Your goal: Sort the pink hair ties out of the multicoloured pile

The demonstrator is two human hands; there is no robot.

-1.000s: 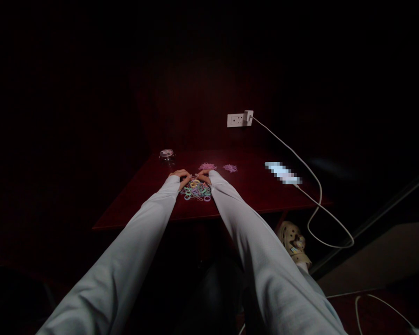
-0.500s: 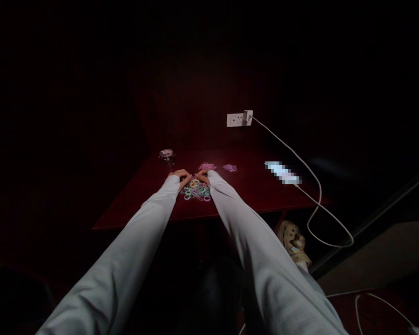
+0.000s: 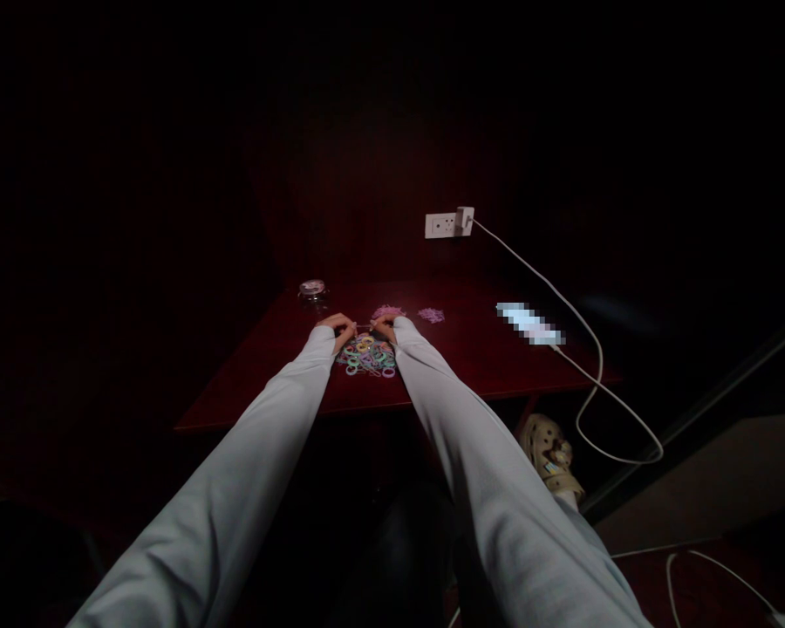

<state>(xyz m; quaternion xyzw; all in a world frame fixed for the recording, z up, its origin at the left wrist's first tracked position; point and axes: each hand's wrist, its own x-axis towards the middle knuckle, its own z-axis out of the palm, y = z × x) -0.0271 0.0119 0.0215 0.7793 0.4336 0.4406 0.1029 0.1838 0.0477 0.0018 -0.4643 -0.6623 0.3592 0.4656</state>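
A mixed pile of coloured elastic hair ties (image 3: 366, 356) lies near the front of the dark red table (image 3: 288, 375). Just behind its left side, my left hand (image 3: 340, 326) is closed in a pinch. My right hand (image 3: 385, 327) pinches opposite it, at the pile's right side. Between the fingertips runs a thin, pale hair tie (image 3: 364, 327), drawn out and held by both hands. Beyond my right hand sits a small heap of pink hair ties (image 3: 388, 311), partly covered by the fingers. A purple heap of hair ties (image 3: 431, 315) lies to its right.
A clear round container (image 3: 312, 290) with a pinkish lid stands at the back left. To the right a phone (image 3: 529, 324), blurred out, is joined by a white cable (image 3: 600, 349) to a charger in the wall socket (image 3: 440, 225). A beige clog (image 3: 548, 453) shows below the table edge.
My hands have drawn slightly apart and away from the pile, and the thin hair tie now shows stretched between the fingertips. The heaps have not visibly changed.
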